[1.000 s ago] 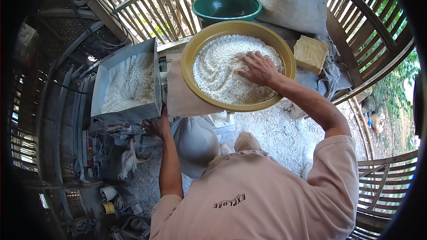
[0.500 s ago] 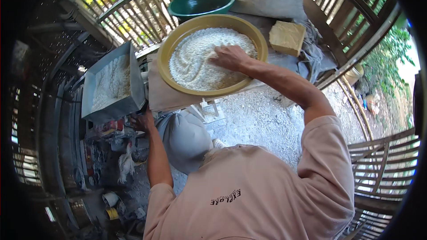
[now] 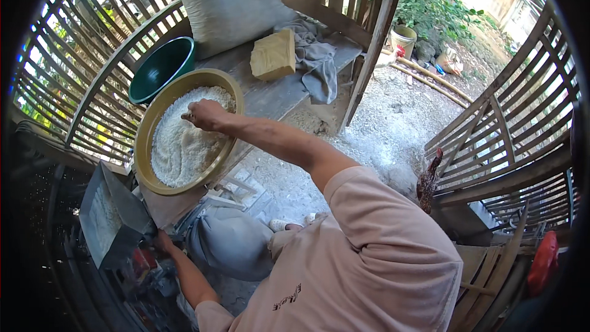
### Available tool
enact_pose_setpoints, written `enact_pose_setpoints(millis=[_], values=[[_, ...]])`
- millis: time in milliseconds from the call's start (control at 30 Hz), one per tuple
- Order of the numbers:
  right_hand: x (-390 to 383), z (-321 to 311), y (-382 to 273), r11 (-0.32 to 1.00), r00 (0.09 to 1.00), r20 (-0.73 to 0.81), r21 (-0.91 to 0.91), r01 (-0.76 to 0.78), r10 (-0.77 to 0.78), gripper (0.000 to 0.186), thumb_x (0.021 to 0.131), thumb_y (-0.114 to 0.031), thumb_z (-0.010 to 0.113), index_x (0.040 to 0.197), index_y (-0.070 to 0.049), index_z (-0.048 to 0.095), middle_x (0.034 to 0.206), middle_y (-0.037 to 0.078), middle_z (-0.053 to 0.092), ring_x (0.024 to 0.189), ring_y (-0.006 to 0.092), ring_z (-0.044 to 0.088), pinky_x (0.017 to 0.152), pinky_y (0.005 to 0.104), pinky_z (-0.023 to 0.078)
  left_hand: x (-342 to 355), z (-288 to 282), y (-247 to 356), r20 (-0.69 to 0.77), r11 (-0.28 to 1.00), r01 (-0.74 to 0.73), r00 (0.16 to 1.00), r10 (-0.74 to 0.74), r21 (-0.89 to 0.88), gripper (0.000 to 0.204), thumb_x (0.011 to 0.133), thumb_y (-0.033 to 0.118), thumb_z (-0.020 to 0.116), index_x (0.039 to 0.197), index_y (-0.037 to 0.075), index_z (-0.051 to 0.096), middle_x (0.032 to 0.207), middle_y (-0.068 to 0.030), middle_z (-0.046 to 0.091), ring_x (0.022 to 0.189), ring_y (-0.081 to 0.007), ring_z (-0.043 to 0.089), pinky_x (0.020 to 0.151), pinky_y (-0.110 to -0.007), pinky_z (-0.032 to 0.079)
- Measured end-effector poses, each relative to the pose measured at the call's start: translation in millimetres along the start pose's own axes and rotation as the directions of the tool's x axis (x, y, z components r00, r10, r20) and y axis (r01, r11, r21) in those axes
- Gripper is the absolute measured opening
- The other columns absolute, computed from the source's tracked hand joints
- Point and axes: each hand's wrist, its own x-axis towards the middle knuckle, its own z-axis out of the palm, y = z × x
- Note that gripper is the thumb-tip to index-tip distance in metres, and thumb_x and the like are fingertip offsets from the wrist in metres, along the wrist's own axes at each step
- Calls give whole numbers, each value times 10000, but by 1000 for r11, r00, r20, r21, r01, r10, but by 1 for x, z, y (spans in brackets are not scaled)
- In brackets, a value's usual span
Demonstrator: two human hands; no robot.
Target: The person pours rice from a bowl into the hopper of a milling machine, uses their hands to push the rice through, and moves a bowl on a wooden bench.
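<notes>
My right hand (image 3: 202,115) is in a mustard plastic basin (image 3: 144,154) of white grains (image 3: 178,154), its fingers curled at the surface; what they hold, if anything, is hidden. My left hand (image 3: 165,242) is low beside a grey metal hopper (image 3: 123,224) holding more white grains, its fingers mostly hidden behind it. A large grey sack (image 3: 224,240) sits just to the right of that hand.
Behind the basin, a green basin (image 3: 160,64), white sack (image 3: 227,3), yellowish block (image 3: 272,55) and grey cloth (image 3: 316,67) share the wooden bench (image 3: 270,104). Slatted walls surround me; a white chicken (image 3: 387,58) and a dark one (image 3: 428,181) stand rightward.
The view has swung to the right, bringing the doorway and chickens into sight. My right hand's fingers have gone from spread to curled in the grains; my left hand stays by the hopper.
</notes>
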Motion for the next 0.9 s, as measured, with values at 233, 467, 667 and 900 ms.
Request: enact_pose_setpoints(millis=[233,467,667,900], values=[[12,13,9,971,994,-52,225,-79,93,408,844,-415,581,878,-19,671,910,240,644,874,401,621,789,466,490,-6,-16,-4,24,995,-95,995,95,-2,747,748,656,489,1028,-26,607,1059,-244,614,982,-401,591,824,-497,448],[8,-1,-3,973,994,-23,207,-102,110,540,849,-515,548,844,11,671,873,269,634,860,419,615,784,467,483,14,6,-15,-87,977,-211,974,209,-10,651,818,597,457,855,-8,692,918,-251,659,832,-402,637,705,-483,485],[4,-2,5,957,987,-68,262,-123,145,664,926,-554,332,842,6,679,904,290,624,914,463,580,871,503,439,26,31,-4,-20,936,-351,936,351,-5,501,883,464,481,897,12,696,883,-221,674,761,-340,658,623,-417,496],[6,5,-9,976,996,-57,212,-51,65,478,909,-411,445,876,7,675,938,261,634,920,426,600,856,477,469,87,50,-52,-269,759,-547,718,642,352,251,905,212,468,850,83,677,751,-107,679,668,-245,663,555,-340,505]])
